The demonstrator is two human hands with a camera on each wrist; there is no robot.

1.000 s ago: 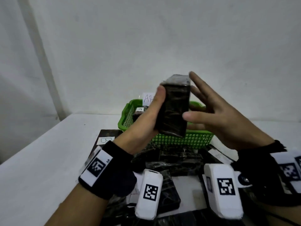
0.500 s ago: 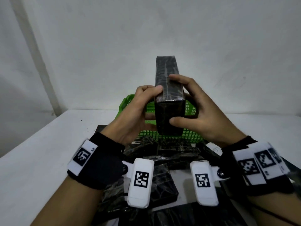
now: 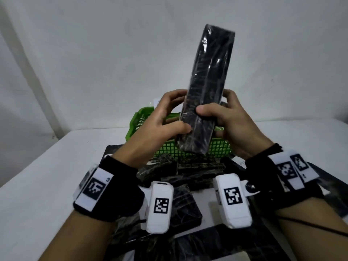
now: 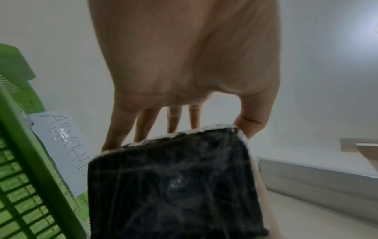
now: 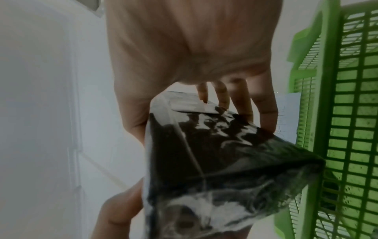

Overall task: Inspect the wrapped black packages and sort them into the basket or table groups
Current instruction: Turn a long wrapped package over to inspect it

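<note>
A long black package wrapped in clear film (image 3: 207,89) stands nearly upright in the air above the green basket (image 3: 139,119), its top tilted a little to the right. Both hands hold its lower part. My left hand (image 3: 169,117) grips its left side, thumb on the near face and fingers curled behind. My right hand (image 3: 222,117) grips the right side, thumb across the front. The left wrist view shows the package's bottom end (image 4: 174,186) under my left hand (image 4: 180,126). In the right wrist view the shiny wrap (image 5: 214,153) sits between thumb and fingers (image 5: 241,100).
The green basket (image 4: 30,177) carries a paper label with handwriting (image 4: 65,145). Several more wrapped black packages (image 3: 195,170) lie piled on the white table (image 3: 37,185) between basket and wrists. Dark flat sheets (image 3: 329,187) lie at the right. A white wall stands behind.
The package has been turned from a short, end-on hold to standing tall and upright. My right hand went from spread fingers to a full grip; both hands dropped to its lower end.
</note>
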